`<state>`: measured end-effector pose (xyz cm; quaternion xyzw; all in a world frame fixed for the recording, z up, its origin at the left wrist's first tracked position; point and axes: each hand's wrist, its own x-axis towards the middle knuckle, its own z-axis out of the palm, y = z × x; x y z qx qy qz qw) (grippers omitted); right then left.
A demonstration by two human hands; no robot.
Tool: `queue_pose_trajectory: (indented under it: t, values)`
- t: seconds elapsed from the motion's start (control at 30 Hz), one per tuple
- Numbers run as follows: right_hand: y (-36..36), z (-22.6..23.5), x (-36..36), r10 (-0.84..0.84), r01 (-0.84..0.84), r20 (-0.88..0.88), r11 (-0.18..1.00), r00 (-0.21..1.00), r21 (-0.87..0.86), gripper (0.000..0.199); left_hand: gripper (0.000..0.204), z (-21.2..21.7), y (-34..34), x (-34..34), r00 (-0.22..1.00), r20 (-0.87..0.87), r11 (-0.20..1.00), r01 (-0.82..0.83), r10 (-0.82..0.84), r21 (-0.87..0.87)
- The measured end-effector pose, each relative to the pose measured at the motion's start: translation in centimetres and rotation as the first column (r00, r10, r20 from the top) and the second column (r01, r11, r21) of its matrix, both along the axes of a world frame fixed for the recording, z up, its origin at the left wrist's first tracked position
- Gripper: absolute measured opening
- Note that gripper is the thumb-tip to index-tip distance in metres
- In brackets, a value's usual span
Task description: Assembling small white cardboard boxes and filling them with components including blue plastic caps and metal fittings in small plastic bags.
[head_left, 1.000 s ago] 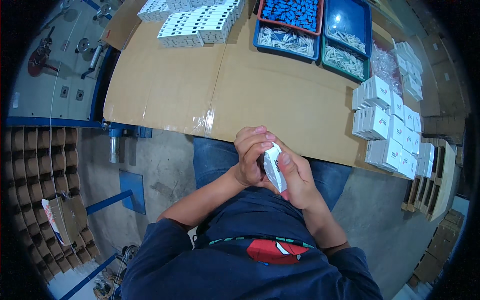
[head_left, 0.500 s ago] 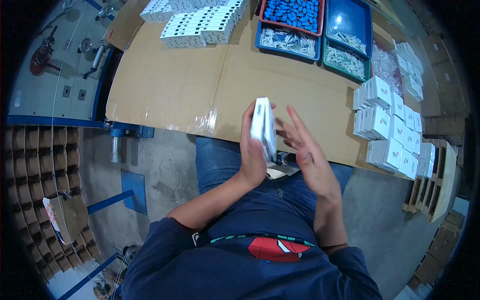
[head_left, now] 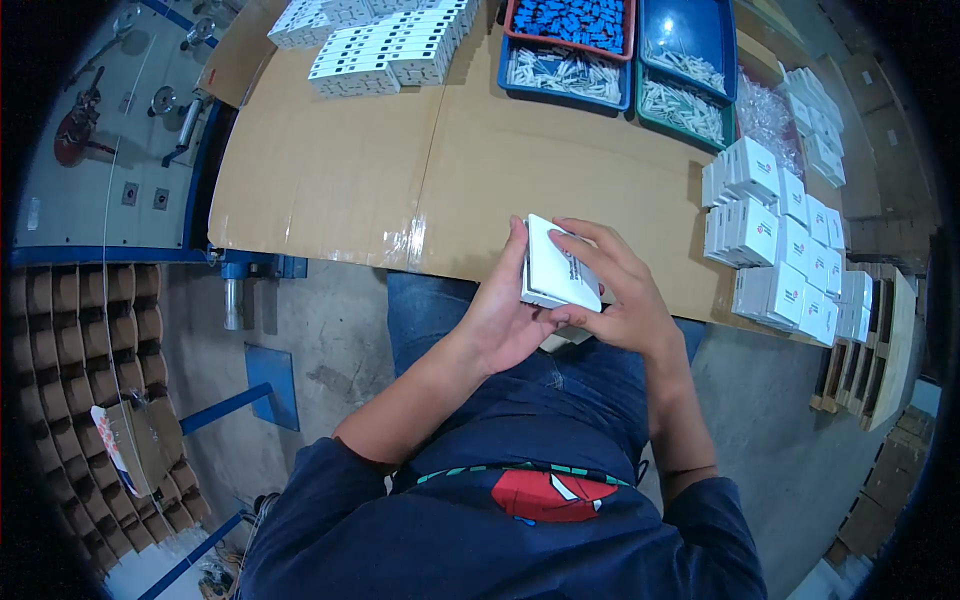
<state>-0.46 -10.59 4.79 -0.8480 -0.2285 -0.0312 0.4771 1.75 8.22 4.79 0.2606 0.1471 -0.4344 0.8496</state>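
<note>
A small white box (head_left: 558,270) is held between both hands above my lap, just in front of the table's near edge, tilted with its printed face up. My left hand (head_left: 497,310) supports it from below and along the left side, the thumb against its edge. Across the top and right side lie the fingers of my right hand (head_left: 625,290), with that thumb at the lower edge. A dark gap shows along the box's left edge; whether the flap there is fully closed I cannot tell.
Stacked white boxes (head_left: 765,235) stand at the table's right. White slotted pieces (head_left: 385,60) are piled at the far left. Trays hold blue parts (head_left: 570,25) and white plugs (head_left: 565,75). Brown cardboard (head_left: 330,180) covers the table. A divided cardboard crate (head_left: 85,350) is at left.
The box has turned from standing on edge to lying tilted, printed face up. My right hand, apart from it before, has closed onto its top and right side.
</note>
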Motion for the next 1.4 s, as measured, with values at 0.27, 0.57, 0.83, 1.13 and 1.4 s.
queue_pose_trajectory:
  t: [0.27,0.57,0.83,1.13,1.4]
  values:
    - [0.4,-1.4,-0.4,-0.052,0.053,0.177,0.999,0.983,-0.002,0.061,0.061,-0.8,-1.1,-0.7,0.998,-0.001,0.997,-0.066,0.066,-0.048]
    - [0.3,-1.8,-0.6,-0.066,0.058,0.129,0.996,0.989,0.068,0.058,0.057,0.0,-1.6,-0.9,0.997,0.007,0.997,-0.077,0.077,-0.029]
    - [0.2,-1.5,-0.5,-0.078,0.09,-0.047,0.923,0.996,0.375,0.065,0.077,-1.8,-3.2,-2.2,0.642,0.74,0.85,-0.49,0.202,0.193]
    - [3.5,0.7,-1.7,0.108,0.293,-0.583,0.782,0.805,0.55,0.085,0.114,-5.6,-0.3,-0.2,-0.168,0.923,0.737,-0.658,-0.346,0.156]
    - [7.0,0.1,-2.3,0.019,0.377,-0.569,0.732,0.822,0.568,0.071,0.137,-7.5,0.0,0.0,-0.083,0.982,0.64,-0.767,-0.17,0.046]
